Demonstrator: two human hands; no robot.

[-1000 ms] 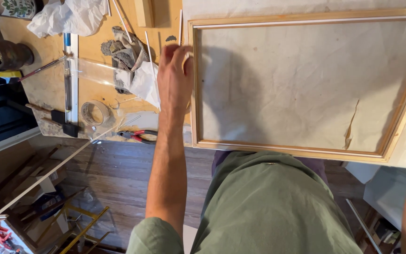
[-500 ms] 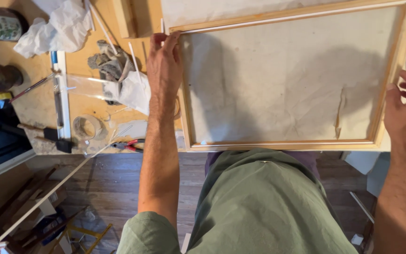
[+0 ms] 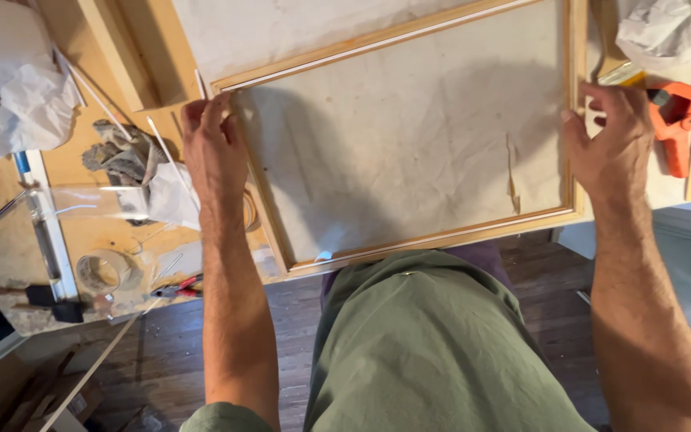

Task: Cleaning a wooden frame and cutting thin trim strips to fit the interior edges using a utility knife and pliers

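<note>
A pale wood frame (image 3: 417,240) w/ creased, torn off-white backing is grasped at its left edge by the left hand (image 3: 213,148) and its right edge by the right hand (image 3: 613,144) on the counter (image 3: 9,240).

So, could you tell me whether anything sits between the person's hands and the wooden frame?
Nothing visible does. The left hand already rests on the wooden frame at its left rail, and the right hand touches its right rail. The orange clamp lies beyond, outside the frame.

One wooden frame (image 3: 417,240), one orange clamp (image 3: 681,120), two hands.
</note>
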